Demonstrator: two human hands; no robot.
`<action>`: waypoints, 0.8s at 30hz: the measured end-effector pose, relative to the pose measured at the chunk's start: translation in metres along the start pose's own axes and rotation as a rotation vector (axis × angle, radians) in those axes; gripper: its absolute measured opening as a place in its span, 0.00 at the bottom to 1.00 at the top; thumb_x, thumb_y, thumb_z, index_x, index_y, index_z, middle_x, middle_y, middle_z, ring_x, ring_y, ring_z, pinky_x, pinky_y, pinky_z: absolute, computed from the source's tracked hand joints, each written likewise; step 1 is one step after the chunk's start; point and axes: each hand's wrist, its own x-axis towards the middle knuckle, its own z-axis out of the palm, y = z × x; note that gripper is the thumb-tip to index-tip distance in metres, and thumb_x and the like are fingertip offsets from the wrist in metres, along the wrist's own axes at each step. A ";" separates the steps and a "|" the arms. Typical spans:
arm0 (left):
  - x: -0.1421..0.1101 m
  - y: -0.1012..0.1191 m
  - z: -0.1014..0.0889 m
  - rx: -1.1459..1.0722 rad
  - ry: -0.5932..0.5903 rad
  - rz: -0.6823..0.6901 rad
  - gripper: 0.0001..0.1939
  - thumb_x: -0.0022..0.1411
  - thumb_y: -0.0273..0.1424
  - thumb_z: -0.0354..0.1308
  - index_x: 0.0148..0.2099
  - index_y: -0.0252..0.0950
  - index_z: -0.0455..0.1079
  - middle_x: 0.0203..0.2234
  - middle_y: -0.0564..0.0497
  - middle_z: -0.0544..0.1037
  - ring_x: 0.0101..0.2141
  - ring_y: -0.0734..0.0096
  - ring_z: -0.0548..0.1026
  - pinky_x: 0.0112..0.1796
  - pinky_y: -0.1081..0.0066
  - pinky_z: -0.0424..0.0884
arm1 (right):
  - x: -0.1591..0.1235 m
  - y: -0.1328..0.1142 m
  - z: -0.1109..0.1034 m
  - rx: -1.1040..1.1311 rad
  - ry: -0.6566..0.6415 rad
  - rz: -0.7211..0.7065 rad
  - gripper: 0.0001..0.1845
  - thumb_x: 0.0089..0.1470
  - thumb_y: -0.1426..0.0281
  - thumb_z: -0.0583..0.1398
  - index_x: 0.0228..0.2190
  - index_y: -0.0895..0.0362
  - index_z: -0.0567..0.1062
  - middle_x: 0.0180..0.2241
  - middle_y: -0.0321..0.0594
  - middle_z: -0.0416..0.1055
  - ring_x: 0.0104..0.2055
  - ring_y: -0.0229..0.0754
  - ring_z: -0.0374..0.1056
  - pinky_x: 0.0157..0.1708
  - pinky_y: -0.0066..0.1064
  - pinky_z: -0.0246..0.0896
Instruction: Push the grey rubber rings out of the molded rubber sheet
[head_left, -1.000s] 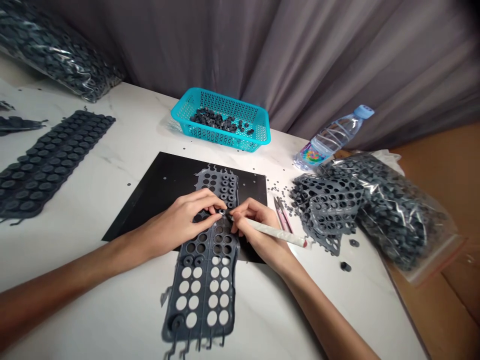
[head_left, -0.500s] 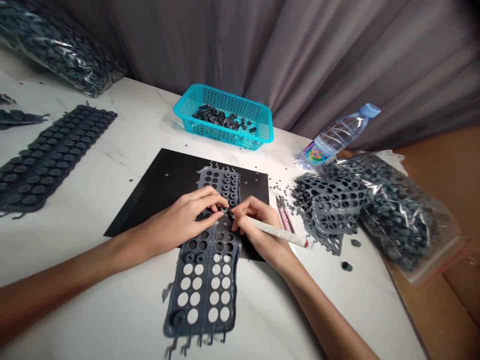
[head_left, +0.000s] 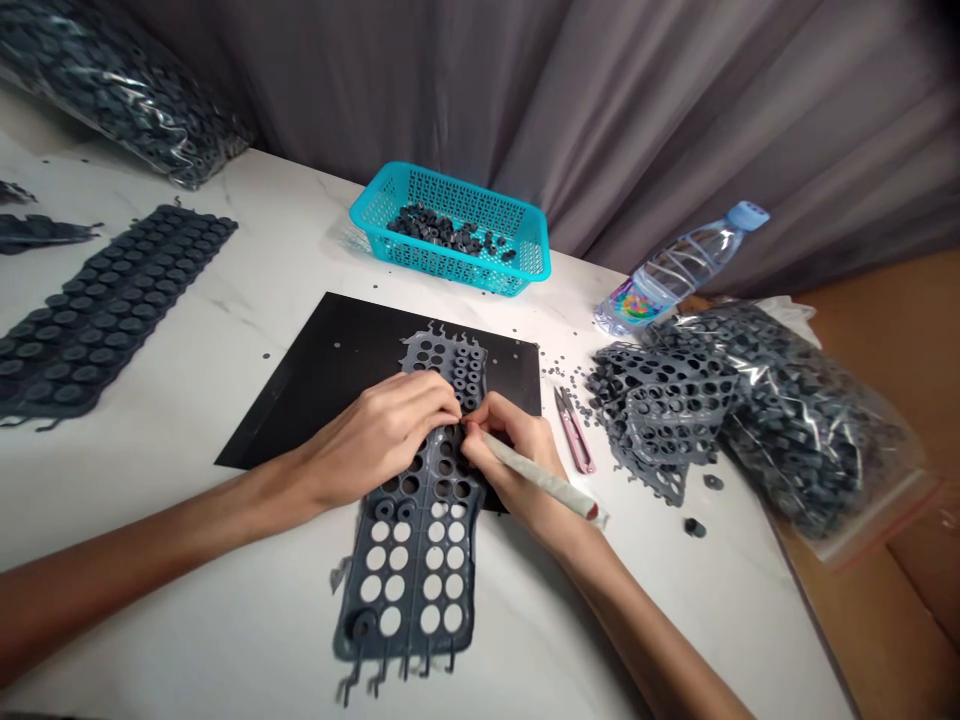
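A dark grey rubber sheet (head_left: 409, 560) with rows of round holes lies lengthwise in front of me, its far part on a black mat (head_left: 300, 390). Several ring-shaped rubber pieces (head_left: 469, 378) still sit in it. My left hand (head_left: 386, 430) rests over the sheet, thumb and fingertips pinched together where a small rubber ring stood; they hide it now. Close beside those fingertips, my right hand (head_left: 517, 450) is closed in a writing grip round a pen-shaped tool (head_left: 544, 478) wrapped in whitish tape, with a red back end. The tool's working tip is hidden between the fingers.
A turquoise basket (head_left: 457, 268) holding loose rubber pieces stands behind the mat. To the right are pink thread snips (head_left: 576, 435), punched sheets (head_left: 667, 410), a water bottle (head_left: 675, 270) and a filled bag (head_left: 810, 430). Another sheet (head_left: 112, 310) and bag (head_left: 127, 90) lie left.
My left thumb and fingertips have closed over the small ring that showed between them before. My right hand has turned slightly, tilting the tool's back end lower. The whole view has shifted a little.
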 end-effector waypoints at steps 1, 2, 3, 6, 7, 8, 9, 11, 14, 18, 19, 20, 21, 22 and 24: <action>0.002 0.000 -0.003 -0.062 0.090 -0.064 0.11 0.78 0.29 0.52 0.45 0.37 0.76 0.42 0.48 0.81 0.45 0.64 0.80 0.52 0.63 0.77 | 0.000 0.000 0.000 -0.009 0.000 0.000 0.07 0.64 0.70 0.60 0.31 0.54 0.70 0.26 0.31 0.67 0.25 0.36 0.58 0.27 0.29 0.50; 0.005 0.000 -0.006 -0.135 0.173 -0.141 0.09 0.77 0.31 0.55 0.44 0.38 0.76 0.41 0.49 0.81 0.44 0.65 0.80 0.51 0.65 0.77 | 0.000 0.002 0.001 0.003 0.001 0.008 0.07 0.64 0.70 0.59 0.31 0.54 0.71 0.26 0.31 0.68 0.26 0.36 0.59 0.27 0.29 0.51; 0.007 -0.002 -0.011 -0.213 0.231 -0.213 0.08 0.76 0.34 0.58 0.44 0.38 0.75 0.41 0.49 0.80 0.44 0.65 0.80 0.50 0.65 0.78 | 0.000 0.004 0.001 0.037 -0.001 0.026 0.07 0.64 0.70 0.59 0.32 0.54 0.71 0.26 0.31 0.69 0.26 0.37 0.61 0.28 0.29 0.53; 0.011 -0.011 -0.025 -0.455 0.156 -0.349 0.09 0.73 0.38 0.63 0.45 0.37 0.76 0.40 0.49 0.80 0.43 0.65 0.80 0.48 0.65 0.79 | 0.002 0.010 -0.001 0.224 0.016 0.087 0.05 0.65 0.68 0.60 0.34 0.54 0.73 0.26 0.33 0.73 0.28 0.39 0.67 0.29 0.29 0.59; 0.011 -0.015 -0.028 -0.527 0.105 -0.385 0.09 0.72 0.38 0.63 0.46 0.37 0.76 0.41 0.48 0.80 0.43 0.65 0.81 0.49 0.64 0.80 | 0.003 0.012 -0.002 0.281 0.035 0.100 0.06 0.66 0.67 0.61 0.35 0.54 0.73 0.25 0.34 0.73 0.27 0.38 0.67 0.28 0.29 0.59; 0.011 -0.018 -0.030 -0.590 0.071 -0.418 0.10 0.72 0.38 0.64 0.46 0.37 0.77 0.42 0.48 0.81 0.43 0.65 0.81 0.49 0.63 0.80 | 0.003 0.013 -0.003 0.320 0.059 0.109 0.07 0.66 0.64 0.61 0.36 0.55 0.74 0.24 0.34 0.73 0.25 0.38 0.66 0.27 0.29 0.59; 0.010 -0.022 -0.031 -0.642 0.050 -0.448 0.10 0.72 0.38 0.64 0.47 0.37 0.77 0.43 0.46 0.82 0.44 0.65 0.81 0.50 0.62 0.80 | 0.004 0.013 -0.004 0.343 0.082 0.114 0.09 0.66 0.63 0.62 0.37 0.55 0.74 0.24 0.34 0.73 0.24 0.37 0.65 0.25 0.29 0.58; 0.008 -0.027 -0.032 -0.706 0.035 -0.486 0.10 0.72 0.37 0.63 0.50 0.37 0.78 0.48 0.44 0.83 0.47 0.62 0.82 0.53 0.60 0.80 | 0.004 0.012 -0.006 0.357 0.114 0.121 0.12 0.66 0.60 0.62 0.37 0.55 0.74 0.23 0.34 0.73 0.21 0.36 0.62 0.22 0.28 0.56; 0.006 -0.027 -0.030 -0.746 -0.021 -0.513 0.12 0.74 0.36 0.62 0.54 0.38 0.79 0.51 0.42 0.83 0.52 0.59 0.83 0.56 0.58 0.80 | 0.005 0.009 -0.006 0.354 0.119 0.128 0.13 0.65 0.59 0.63 0.36 0.56 0.74 0.23 0.35 0.73 0.21 0.36 0.63 0.20 0.27 0.55; 0.003 -0.018 -0.028 -0.883 -0.119 -0.571 0.14 0.75 0.36 0.61 0.58 0.40 0.78 0.55 0.43 0.83 0.57 0.57 0.81 0.62 0.56 0.76 | 0.005 0.010 -0.006 0.355 0.118 0.128 0.13 0.66 0.59 0.63 0.36 0.56 0.75 0.24 0.35 0.74 0.22 0.36 0.63 0.20 0.26 0.55; 0.003 -0.016 -0.027 -0.930 -0.135 -0.604 0.14 0.75 0.36 0.61 0.58 0.39 0.79 0.56 0.44 0.83 0.58 0.57 0.80 0.63 0.56 0.74 | 0.005 0.010 -0.006 0.357 0.117 0.127 0.13 0.66 0.59 0.63 0.36 0.56 0.75 0.24 0.35 0.74 0.22 0.36 0.64 0.20 0.26 0.56; 0.002 -0.014 -0.026 -0.975 -0.147 -0.641 0.14 0.74 0.37 0.62 0.57 0.38 0.79 0.55 0.44 0.83 0.59 0.56 0.80 0.65 0.57 0.72 | 0.005 0.011 -0.006 0.357 0.113 0.127 0.13 0.66 0.59 0.63 0.36 0.56 0.75 0.24 0.35 0.74 0.22 0.35 0.64 0.20 0.26 0.56; 0.002 -0.011 -0.025 -1.015 -0.157 -0.675 0.14 0.74 0.37 0.63 0.56 0.38 0.79 0.55 0.44 0.83 0.59 0.56 0.80 0.65 0.58 0.71 | 0.005 0.011 -0.006 0.358 0.108 0.128 0.13 0.66 0.59 0.63 0.36 0.56 0.75 0.24 0.35 0.74 0.22 0.35 0.64 0.20 0.26 0.56; 0.003 -0.010 -0.024 -1.049 -0.169 -0.701 0.14 0.74 0.38 0.63 0.56 0.37 0.80 0.54 0.44 0.84 0.59 0.56 0.80 0.66 0.58 0.71 | 0.005 0.011 -0.006 0.358 0.106 0.127 0.13 0.67 0.59 0.63 0.36 0.56 0.75 0.24 0.35 0.74 0.22 0.35 0.64 0.20 0.26 0.56; 0.003 -0.007 -0.023 -1.096 -0.196 -0.719 0.15 0.74 0.38 0.63 0.56 0.36 0.80 0.54 0.43 0.84 0.59 0.56 0.80 0.66 0.59 0.69 | 0.005 0.011 -0.007 0.355 0.105 0.123 0.13 0.67 0.59 0.63 0.35 0.56 0.74 0.24 0.34 0.73 0.22 0.35 0.63 0.20 0.25 0.56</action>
